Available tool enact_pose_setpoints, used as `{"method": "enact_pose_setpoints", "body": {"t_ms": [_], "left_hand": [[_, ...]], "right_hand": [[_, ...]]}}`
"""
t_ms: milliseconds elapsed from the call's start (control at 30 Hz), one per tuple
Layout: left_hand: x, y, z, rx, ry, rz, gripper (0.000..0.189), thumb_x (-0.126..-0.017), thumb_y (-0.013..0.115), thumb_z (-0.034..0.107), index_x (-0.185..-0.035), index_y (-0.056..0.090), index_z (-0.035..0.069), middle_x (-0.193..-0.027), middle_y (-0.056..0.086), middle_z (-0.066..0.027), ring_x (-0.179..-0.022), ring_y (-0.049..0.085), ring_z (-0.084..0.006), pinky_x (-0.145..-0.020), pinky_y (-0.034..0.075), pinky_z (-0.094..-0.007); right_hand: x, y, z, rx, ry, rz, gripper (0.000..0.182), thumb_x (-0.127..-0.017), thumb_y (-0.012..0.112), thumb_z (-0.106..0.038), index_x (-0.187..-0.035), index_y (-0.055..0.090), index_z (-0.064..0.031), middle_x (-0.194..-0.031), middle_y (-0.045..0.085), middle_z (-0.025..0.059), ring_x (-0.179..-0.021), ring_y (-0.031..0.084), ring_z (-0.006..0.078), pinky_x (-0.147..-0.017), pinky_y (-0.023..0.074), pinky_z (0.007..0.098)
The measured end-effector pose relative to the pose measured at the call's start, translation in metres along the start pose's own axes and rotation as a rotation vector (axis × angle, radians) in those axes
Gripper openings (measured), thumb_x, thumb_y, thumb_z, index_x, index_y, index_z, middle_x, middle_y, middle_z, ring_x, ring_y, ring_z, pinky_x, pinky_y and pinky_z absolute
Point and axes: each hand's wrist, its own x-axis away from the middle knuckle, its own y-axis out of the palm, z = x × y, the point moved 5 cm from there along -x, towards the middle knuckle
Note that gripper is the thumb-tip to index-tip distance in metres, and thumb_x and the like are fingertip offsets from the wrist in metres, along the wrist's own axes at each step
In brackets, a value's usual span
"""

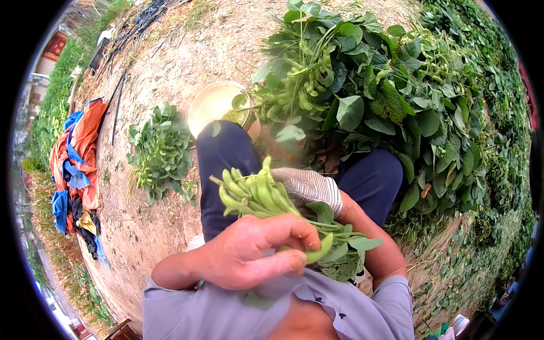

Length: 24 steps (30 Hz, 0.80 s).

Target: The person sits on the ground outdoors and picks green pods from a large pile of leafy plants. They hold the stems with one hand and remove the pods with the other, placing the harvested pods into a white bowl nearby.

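Observation:
A cluster of green soybean pods (255, 191) on a leafy stalk lies across my lap, its leaves (340, 255) towards my shirt. My left hand (263, 250), bare, is in front of the stalk, with a plump green pod (321, 250) at its thumb and index finger. Coming from the right side of the picture, my right hand (304, 185) wears a striped knit glove and is behind the cluster; its fingers are largely hidden by the pods and blur. Beyond my knee stands a pale bucket (208, 102) with some green pods (236, 115) inside.
A large heap of podded soybean plants (382, 97) rises ahead and to the right. A smaller bunch of plants (159, 148) lies on the dirt ground at left. Farther left are crumpled orange and blue tarps (80, 148) and black hoses (119, 102).

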Motion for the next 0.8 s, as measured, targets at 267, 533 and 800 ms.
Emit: {"method": "enact_pose_setpoints", "body": {"t_ms": [267,533,800], "left_hand": [[-0.014,0.005,-0.011,-0.288,0.254,0.048,0.027,-0.09,0.063,0.007,-0.116,0.059,0.0,-0.091,0.069,-0.0133,-0.08,0.068,-0.0231,-0.074,0.052,-0.0308],[-0.051,-0.035,-0.05,-0.612,0.441,0.503,0.03,-0.086,0.065,0.001,-0.116,0.062,-0.001,-0.086,0.066,-0.0143,-0.069,0.067,-0.022,-0.064,0.054,-0.0329],[-0.093,-0.046,-0.14,0.556,0.099,0.469,0.029,-0.097,0.056,0.015,-0.125,0.055,0.007,-0.094,0.068,-0.0061,-0.069,0.065,-0.0138,-0.061,0.052,-0.0252]], "right_hand": [[0.021,-0.013,-0.121,0.138,-0.223,0.384,0.021,-0.088,0.062,-0.01,-0.107,0.066,-0.0023,-0.103,0.067,0.0059,-0.094,0.061,0.0117,-0.086,0.0494,0.0261],[-0.019,-0.022,-0.167,0.89,-0.45,0.46,0.014,-0.088,0.062,-0.009,-0.099,0.069,-0.0036,-0.083,0.069,0.0105,-0.071,0.066,0.0205,-0.067,0.0529,0.0298],[0.008,-0.052,-0.171,1.404,-0.56,0.833,0.012,-0.089,0.061,-0.012,-0.098,0.064,-0.0054,-0.088,0.066,0.0146,-0.078,0.065,0.0319,-0.07,0.0529,0.0358]]}}
